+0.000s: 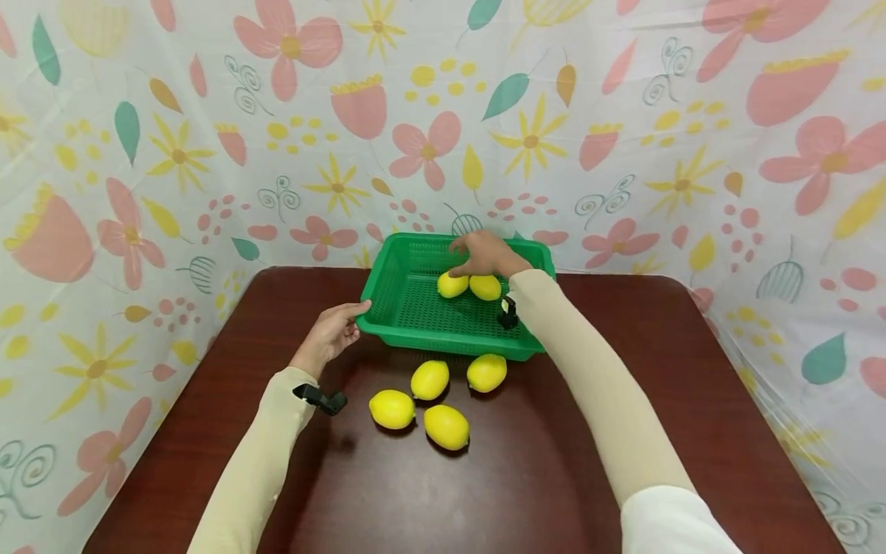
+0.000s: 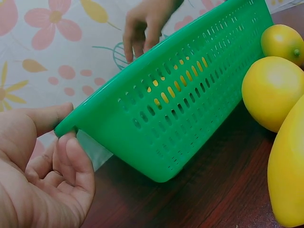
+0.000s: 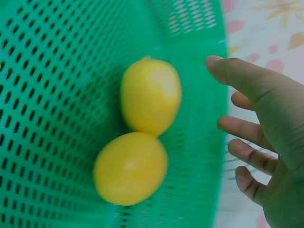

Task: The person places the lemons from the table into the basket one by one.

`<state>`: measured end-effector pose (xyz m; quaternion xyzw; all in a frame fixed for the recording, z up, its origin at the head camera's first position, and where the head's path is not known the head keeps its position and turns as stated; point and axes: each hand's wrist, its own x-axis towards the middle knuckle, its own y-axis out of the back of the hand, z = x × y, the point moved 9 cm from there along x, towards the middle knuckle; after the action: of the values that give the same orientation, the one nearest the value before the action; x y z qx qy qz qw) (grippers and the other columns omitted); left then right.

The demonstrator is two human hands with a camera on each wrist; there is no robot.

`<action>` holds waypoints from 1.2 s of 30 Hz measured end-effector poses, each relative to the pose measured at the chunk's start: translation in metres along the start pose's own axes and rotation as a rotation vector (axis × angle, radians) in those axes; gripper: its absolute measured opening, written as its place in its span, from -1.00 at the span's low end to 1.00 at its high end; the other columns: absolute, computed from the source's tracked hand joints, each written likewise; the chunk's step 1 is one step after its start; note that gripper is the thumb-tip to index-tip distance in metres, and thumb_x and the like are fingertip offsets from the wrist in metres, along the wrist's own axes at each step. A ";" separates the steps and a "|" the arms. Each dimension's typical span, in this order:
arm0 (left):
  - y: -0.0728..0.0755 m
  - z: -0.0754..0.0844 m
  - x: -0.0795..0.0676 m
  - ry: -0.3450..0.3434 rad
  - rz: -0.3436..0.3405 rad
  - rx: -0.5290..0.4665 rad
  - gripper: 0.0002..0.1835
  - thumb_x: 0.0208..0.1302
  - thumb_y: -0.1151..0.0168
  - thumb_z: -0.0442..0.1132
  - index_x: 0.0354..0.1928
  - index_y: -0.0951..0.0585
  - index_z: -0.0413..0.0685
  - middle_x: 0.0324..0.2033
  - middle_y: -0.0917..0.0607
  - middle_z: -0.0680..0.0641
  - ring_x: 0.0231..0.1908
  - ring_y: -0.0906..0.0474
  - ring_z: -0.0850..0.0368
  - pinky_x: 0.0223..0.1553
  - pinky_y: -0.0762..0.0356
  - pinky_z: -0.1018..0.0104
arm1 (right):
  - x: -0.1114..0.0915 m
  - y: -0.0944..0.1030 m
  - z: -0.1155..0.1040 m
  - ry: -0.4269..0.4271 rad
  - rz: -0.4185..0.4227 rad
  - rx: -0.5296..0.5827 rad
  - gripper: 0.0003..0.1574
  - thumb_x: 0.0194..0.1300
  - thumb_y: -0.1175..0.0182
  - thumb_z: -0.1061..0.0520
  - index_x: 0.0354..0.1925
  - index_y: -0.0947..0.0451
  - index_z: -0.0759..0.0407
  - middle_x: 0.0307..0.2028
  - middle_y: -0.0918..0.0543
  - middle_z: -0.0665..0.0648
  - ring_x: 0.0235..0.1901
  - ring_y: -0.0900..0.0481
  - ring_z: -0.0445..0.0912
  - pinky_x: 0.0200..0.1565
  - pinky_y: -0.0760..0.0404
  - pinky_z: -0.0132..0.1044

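Observation:
A green plastic basket [image 1: 415, 308] with slotted walls stands at the back of the table. My left hand [image 1: 334, 332] pinches its left rim between thumb and fingers, as the left wrist view shows up close. Inside the basket two yellow lemons [image 3: 130, 168] lie touching each other. Over them, near the far wall, hovers my right hand [image 3: 270, 128], its fingers spread and nothing in its grasp. In front of the basket several more lemons [image 1: 446, 428] rest on the table, and some of these [image 2: 274, 92] fill the right side of the left wrist view.
The dark brown wooden table [image 1: 540, 462] reaches to a white curtain [image 1: 429, 100] with a printed flower pattern, close behind the basket. Small black cameras [image 1: 321, 398] are strapped to both wrists over beige sleeves.

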<state>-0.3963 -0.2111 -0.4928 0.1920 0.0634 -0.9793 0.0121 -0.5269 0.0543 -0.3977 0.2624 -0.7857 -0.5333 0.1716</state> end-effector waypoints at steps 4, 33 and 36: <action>0.000 0.001 -0.001 0.001 -0.005 -0.010 -0.60 0.41 -0.35 -0.05 0.12 -0.58 -0.15 -0.40 -0.45 0.06 -0.52 -0.32 0.25 -0.41 -0.45 0.50 | -0.018 0.026 -0.018 0.028 0.057 0.029 -0.32 0.33 -0.41 -0.13 0.27 -0.57 0.19 0.15 -0.66 0.30 0.17 -0.59 0.20 0.14 -0.59 0.08; -0.006 -0.001 -0.001 -0.017 -0.045 -0.052 -0.74 0.41 -0.36 -0.08 -0.03 -0.64 -0.08 -0.52 -0.39 0.09 -0.56 -0.32 0.25 -0.41 -0.46 0.50 | -0.209 -0.048 -0.138 0.154 0.246 0.032 -0.48 0.19 -0.49 -0.21 -0.01 -0.75 0.06 -0.17 -0.77 -0.05 -0.17 -0.62 -0.09 -0.14 -0.62 -0.17; -0.004 -0.001 -0.001 -0.022 -0.038 -0.055 -0.76 0.41 -0.36 -0.09 -0.05 -0.65 -0.08 -0.51 -0.40 0.09 -0.56 -0.33 0.26 -0.42 -0.46 0.50 | -0.215 -0.064 -0.140 0.159 0.260 0.028 -0.47 0.17 -0.49 -0.24 -0.03 -0.76 0.04 -0.23 -0.75 -0.07 -0.24 -0.58 -0.13 -0.24 -0.58 -0.24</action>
<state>-0.3952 -0.2069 -0.4925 0.1794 0.0939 -0.9793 -0.0003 -0.2628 0.0590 -0.4023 0.2021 -0.8044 -0.4729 0.2973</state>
